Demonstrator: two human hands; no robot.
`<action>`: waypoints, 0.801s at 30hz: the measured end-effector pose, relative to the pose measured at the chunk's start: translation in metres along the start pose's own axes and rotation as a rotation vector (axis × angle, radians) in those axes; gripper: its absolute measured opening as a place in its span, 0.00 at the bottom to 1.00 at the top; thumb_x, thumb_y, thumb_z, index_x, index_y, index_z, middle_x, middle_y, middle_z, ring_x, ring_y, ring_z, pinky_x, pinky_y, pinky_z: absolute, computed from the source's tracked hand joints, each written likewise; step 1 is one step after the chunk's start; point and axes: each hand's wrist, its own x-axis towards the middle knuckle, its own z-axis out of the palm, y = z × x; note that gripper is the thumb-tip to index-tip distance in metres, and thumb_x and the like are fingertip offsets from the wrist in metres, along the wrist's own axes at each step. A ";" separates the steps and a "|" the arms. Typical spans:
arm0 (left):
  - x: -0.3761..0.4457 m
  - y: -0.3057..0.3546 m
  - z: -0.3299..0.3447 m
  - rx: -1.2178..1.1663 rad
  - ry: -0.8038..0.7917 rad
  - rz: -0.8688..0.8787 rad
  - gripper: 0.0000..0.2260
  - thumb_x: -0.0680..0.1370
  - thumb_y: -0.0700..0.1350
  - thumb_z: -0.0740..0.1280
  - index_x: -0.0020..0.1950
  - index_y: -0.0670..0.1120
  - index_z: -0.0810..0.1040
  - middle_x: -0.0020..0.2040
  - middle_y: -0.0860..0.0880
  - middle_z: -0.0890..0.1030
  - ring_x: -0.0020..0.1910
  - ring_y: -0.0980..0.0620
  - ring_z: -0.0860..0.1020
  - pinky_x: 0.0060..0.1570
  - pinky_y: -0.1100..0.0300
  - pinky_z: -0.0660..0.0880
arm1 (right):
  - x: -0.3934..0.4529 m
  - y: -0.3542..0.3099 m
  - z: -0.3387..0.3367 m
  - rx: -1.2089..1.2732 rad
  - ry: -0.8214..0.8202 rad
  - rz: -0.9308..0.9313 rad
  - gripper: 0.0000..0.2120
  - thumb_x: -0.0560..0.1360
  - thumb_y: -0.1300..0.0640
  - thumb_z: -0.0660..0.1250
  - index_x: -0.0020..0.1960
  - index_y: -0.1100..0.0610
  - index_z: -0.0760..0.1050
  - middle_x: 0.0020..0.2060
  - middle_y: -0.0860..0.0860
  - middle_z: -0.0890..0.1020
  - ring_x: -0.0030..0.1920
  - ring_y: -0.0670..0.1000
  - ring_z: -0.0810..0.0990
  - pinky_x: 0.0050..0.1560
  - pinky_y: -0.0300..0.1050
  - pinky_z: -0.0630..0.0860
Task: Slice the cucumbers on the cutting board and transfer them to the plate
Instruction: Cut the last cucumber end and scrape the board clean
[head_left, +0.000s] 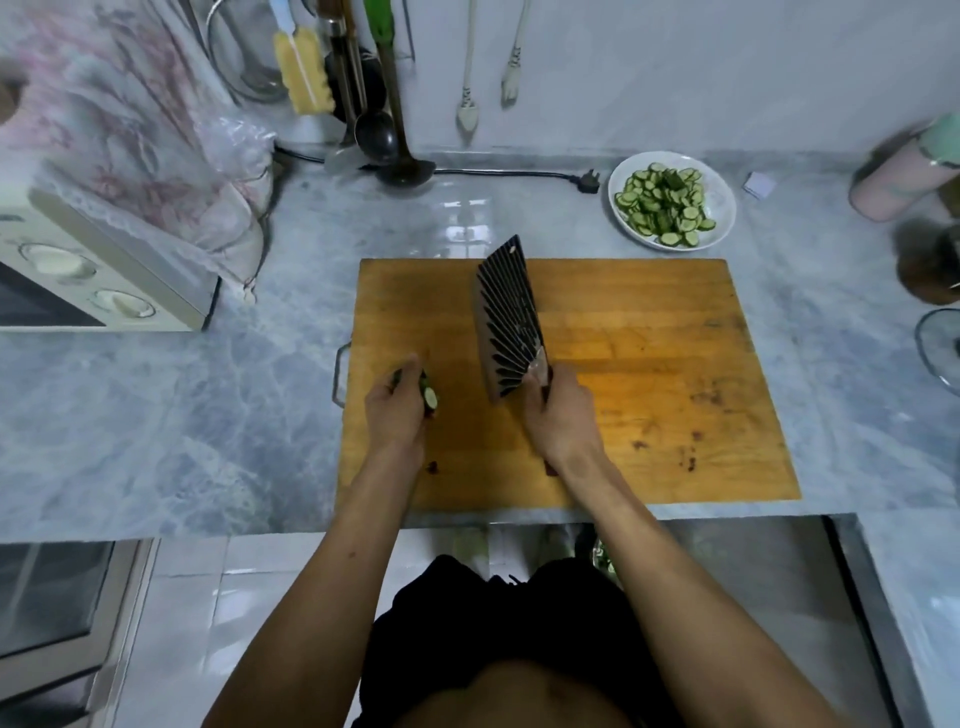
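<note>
The left hand grips a cucumber piece over the cutting board. The right hand clenches the cleaver handle. Slices fill the plate.

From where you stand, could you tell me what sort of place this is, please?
Most likely a home kitchen: a marble-look counter carries a wooden cutting board, ladles hang on the tiled wall, and a small oven sits at the left.

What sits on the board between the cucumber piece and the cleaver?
Nothing: in the head view, bare cutting board separates the cucumber piece from the cleaver.
</note>
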 end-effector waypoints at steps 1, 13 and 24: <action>-0.001 0.001 0.001 0.008 0.010 0.000 0.08 0.79 0.50 0.67 0.54 0.47 0.80 0.45 0.51 0.81 0.42 0.53 0.78 0.37 0.61 0.75 | 0.001 -0.005 0.007 0.010 -0.029 0.001 0.11 0.83 0.53 0.58 0.57 0.62 0.70 0.40 0.55 0.79 0.31 0.49 0.76 0.23 0.34 0.63; -0.011 0.002 0.006 -0.008 0.013 0.021 0.05 0.79 0.49 0.67 0.48 0.49 0.80 0.42 0.51 0.80 0.40 0.55 0.78 0.40 0.58 0.78 | 0.001 0.032 -0.031 -0.085 0.029 0.029 0.14 0.84 0.53 0.57 0.59 0.64 0.70 0.43 0.59 0.81 0.35 0.58 0.78 0.22 0.36 0.62; -0.044 -0.023 0.076 0.084 -0.120 0.010 0.06 0.79 0.49 0.67 0.51 0.48 0.80 0.44 0.51 0.80 0.40 0.53 0.77 0.33 0.61 0.74 | 0.002 0.077 -0.115 -0.111 0.151 0.010 0.07 0.82 0.54 0.62 0.55 0.57 0.68 0.38 0.50 0.77 0.34 0.50 0.75 0.30 0.46 0.69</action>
